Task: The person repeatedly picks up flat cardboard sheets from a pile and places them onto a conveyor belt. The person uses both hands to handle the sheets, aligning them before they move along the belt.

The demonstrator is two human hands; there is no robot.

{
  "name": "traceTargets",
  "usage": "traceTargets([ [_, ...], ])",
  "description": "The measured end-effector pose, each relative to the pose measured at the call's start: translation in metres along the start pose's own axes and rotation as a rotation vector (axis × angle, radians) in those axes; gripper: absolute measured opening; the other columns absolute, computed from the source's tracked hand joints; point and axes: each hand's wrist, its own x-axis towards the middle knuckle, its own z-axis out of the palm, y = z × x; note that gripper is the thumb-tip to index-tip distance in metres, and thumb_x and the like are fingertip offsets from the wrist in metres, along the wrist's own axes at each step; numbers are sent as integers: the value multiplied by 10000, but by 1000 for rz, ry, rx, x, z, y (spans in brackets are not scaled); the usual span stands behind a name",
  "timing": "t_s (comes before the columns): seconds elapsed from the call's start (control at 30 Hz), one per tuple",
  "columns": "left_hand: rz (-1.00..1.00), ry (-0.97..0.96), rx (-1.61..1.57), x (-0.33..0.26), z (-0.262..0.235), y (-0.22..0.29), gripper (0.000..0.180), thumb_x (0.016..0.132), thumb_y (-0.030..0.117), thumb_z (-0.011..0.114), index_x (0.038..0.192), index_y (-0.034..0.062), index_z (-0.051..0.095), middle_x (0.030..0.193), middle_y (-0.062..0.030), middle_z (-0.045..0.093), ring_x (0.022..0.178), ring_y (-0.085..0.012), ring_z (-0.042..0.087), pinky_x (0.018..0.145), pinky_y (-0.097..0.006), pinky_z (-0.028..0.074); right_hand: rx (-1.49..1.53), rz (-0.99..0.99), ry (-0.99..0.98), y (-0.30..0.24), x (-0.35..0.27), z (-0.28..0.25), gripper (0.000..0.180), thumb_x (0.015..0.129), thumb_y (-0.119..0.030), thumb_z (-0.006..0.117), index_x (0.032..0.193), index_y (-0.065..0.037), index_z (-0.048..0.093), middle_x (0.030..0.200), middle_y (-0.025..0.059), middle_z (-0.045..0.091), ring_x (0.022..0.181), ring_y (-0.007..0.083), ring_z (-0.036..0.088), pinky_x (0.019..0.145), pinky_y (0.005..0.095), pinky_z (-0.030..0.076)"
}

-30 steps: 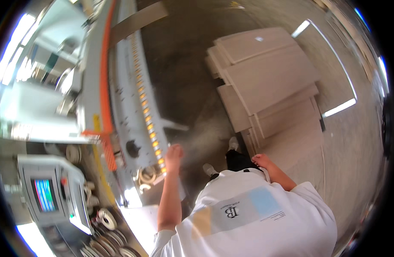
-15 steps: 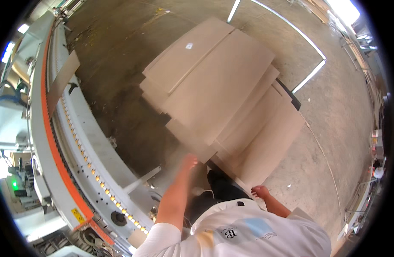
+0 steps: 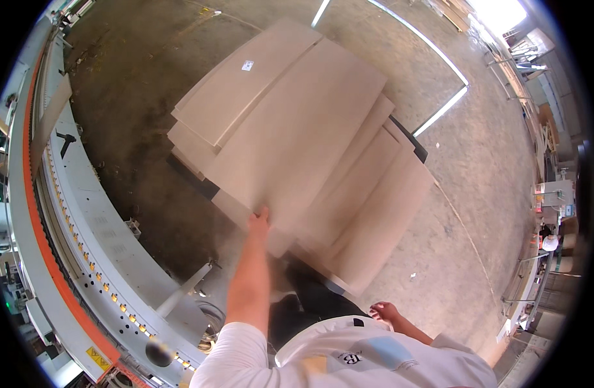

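A stack of flat brown boards point(image 3: 297, 129) lies in front of me, its sheets in several sizes and not lined up. My left hand point(image 3: 260, 220) is at the near left edge of the upper boards, closed on the rim of a board; part of its fingers is hidden and the boards around it are blurred. Beside my waist, apart from the stack, my right hand point(image 3: 383, 312) hangs with loosely bent fingers and nothing in it. One narrower board on top carries a small white label point(image 3: 247, 65).
A long grey machine with an orange strip point(image 3: 35, 213) and a row of yellow rollers runs along my left. A grey bar point(image 3: 184, 290) juts from it toward my legs. White lines point(image 3: 439, 45) mark the concrete floor beyond the stack. Shelving and materials line the far right.
My left hand has moved forward from the stack's near corner onto the board edge. The view has shifted, so the stack and machine sit further left. My right hand stays by my waist.
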Motion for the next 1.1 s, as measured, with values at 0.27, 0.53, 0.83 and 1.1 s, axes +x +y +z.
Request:
traceTargets([
  [0.27,75,43,61,-99,-71,-89,391,935,311,728,1199,75,562,1038,-39,598,847,-179,567,739,-440,555,-95,-236,-83,-101,27,26,303,962,-319,627,1093,-61,716,987,68,748,803,176,703,678,318,562],
  [0.53,-45,225,62,-309,-216,-108,358,918,267,721,1193,85,581,1068,-46,606,925,-183,586,761,-389,518,-166,-750,-103,-210,136,50,331,991,-378,603,958,-59,688,825,36,679,704,147,636,619,305,516],
  [0.83,66,676,-510,-517,-315,-120,258,1000,247,598,1190,72,603,1052,-62,661,974,-216,643,828,-391,536,489,-386,-66,-361,144,72,591,966,-599,542,1309,-118,539,1181,20,602,1048,191,575,872,416,499],
  [1.1,104,1070,-480,-566,-327,-86,407,1002,384,591,1100,-3,671,986,-61,662,909,-176,622,786,-347,509,449,-169,28,-368,109,145,542,918,-553,670,1297,-178,576,1187,-17,617,1021,177,596,761,315,498],
])
